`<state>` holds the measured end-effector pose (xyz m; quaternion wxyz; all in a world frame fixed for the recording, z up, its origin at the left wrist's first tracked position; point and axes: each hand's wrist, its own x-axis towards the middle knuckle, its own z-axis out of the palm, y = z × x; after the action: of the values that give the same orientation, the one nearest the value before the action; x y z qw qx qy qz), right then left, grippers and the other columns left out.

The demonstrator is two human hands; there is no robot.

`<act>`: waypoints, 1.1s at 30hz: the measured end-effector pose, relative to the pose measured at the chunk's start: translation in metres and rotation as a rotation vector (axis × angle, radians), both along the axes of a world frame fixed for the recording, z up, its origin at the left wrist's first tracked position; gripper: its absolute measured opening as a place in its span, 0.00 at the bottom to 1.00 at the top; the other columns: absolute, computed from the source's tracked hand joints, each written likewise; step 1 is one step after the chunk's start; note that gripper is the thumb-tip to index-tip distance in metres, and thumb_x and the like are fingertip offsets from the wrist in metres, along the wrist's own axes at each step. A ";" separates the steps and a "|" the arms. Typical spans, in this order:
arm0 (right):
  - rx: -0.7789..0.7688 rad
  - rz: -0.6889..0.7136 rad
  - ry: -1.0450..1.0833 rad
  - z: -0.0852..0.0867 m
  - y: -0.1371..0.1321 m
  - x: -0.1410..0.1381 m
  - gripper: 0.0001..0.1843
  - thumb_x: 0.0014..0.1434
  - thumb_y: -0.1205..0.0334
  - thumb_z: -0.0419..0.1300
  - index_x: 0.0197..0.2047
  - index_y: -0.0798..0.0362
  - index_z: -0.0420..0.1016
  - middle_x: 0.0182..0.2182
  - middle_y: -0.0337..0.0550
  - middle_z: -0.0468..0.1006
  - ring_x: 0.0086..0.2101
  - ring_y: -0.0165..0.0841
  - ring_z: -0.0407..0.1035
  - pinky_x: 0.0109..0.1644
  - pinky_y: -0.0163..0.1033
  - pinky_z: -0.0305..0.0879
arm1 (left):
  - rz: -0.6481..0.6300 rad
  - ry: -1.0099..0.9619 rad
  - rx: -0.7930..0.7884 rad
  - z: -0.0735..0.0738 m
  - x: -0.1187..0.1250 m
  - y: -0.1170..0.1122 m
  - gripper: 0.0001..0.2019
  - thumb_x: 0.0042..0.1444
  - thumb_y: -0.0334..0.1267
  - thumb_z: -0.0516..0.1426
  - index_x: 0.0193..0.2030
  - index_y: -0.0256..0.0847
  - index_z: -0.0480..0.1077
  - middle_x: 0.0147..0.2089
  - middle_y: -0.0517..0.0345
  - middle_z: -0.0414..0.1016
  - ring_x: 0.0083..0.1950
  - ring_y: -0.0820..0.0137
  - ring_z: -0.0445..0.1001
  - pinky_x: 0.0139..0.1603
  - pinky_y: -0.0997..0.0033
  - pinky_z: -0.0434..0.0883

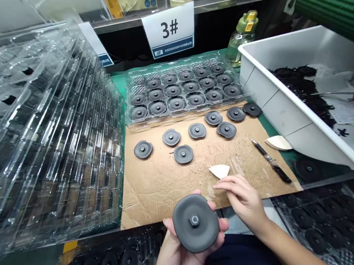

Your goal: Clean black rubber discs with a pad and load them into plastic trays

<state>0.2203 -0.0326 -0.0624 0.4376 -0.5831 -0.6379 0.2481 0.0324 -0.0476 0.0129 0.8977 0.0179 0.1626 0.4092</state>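
My left hand (181, 259) is closed around the rim of a dark grey rounded-square plastic disc (207, 233), held low in front of me. The disc's raised central knob faces up, and my fingertips show along its far and right edges. Just right of the disc, my right hand (244, 200) points left with its fingers pressed together; whatever may be between them is too small to make out. Beyond those fingertips a white wedge-shaped piece (220, 170) lies on the cardboard sheet (152, 188). Several similar discs (183, 154) lie loose farther back on the cardboard.
A clear tray (190, 111) of discs lies behind the cardboard. Tall stacked clear trays (96, 117) stand left. At right are a pen (271, 161), a second white piece (279, 142) and a white bin (302, 110) with dark parts. A bottle (239, 38) stands behind.
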 end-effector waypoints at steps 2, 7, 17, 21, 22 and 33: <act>-0.021 -0.025 0.020 0.014 0.012 -0.003 0.15 0.62 0.69 0.51 0.44 0.49 0.77 0.41 0.46 0.76 0.41 0.34 0.72 0.41 0.40 0.71 | 0.016 0.068 0.035 0.001 0.000 -0.003 0.20 0.59 0.54 0.52 0.54 0.53 0.72 0.53 0.58 0.77 0.52 0.62 0.77 0.52 0.69 0.73; 0.129 0.115 0.001 0.088 0.021 -0.016 0.27 0.60 0.70 0.56 0.62 0.46 0.62 0.58 0.48 0.67 0.50 0.35 0.68 0.50 0.43 0.69 | 0.262 0.696 0.536 -0.002 0.000 -0.013 0.36 0.55 0.46 0.60 0.67 0.65 0.48 0.57 0.59 0.71 0.54 0.64 0.74 0.55 0.63 0.71; -0.179 0.286 0.391 0.097 -0.028 -0.006 0.08 0.60 0.66 0.61 0.42 0.46 0.79 0.32 0.39 0.77 0.35 0.30 0.70 0.38 0.35 0.68 | 0.244 1.192 1.036 0.001 -0.006 -0.026 0.62 0.42 0.22 0.66 0.69 0.57 0.24 0.54 0.50 0.72 0.56 0.59 0.70 0.58 0.57 0.64; -0.415 0.407 0.496 0.103 -0.034 0.000 0.07 0.57 0.61 0.64 0.41 0.46 0.81 0.29 0.37 0.77 0.31 0.28 0.68 0.37 0.34 0.65 | 0.267 1.158 1.087 0.002 -0.006 -0.028 0.58 0.45 0.31 0.67 0.70 0.55 0.29 0.51 0.50 0.73 0.51 0.59 0.72 0.56 0.57 0.66; -0.451 0.447 0.509 0.107 -0.033 0.001 0.07 0.56 0.61 0.65 0.40 0.47 0.81 0.29 0.37 0.77 0.30 0.27 0.67 0.37 0.33 0.64 | 0.250 1.157 1.090 0.003 -0.006 -0.028 0.56 0.46 0.32 0.67 0.71 0.55 0.31 0.51 0.50 0.73 0.51 0.59 0.72 0.56 0.57 0.65; -0.664 0.570 0.802 0.120 -0.034 0.002 0.05 0.49 0.68 0.69 0.32 0.52 0.82 0.27 0.35 0.78 0.27 0.23 0.67 0.31 0.28 0.63 | 0.004 1.056 1.002 0.012 -0.004 -0.034 0.46 0.49 0.48 0.64 0.70 0.55 0.42 0.54 0.52 0.72 0.50 0.59 0.73 0.61 0.57 0.58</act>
<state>0.2222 -0.0669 0.0572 0.3547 -0.3554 -0.4422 0.7432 0.0281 -0.0817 0.0251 0.5829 0.6215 0.3673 0.3730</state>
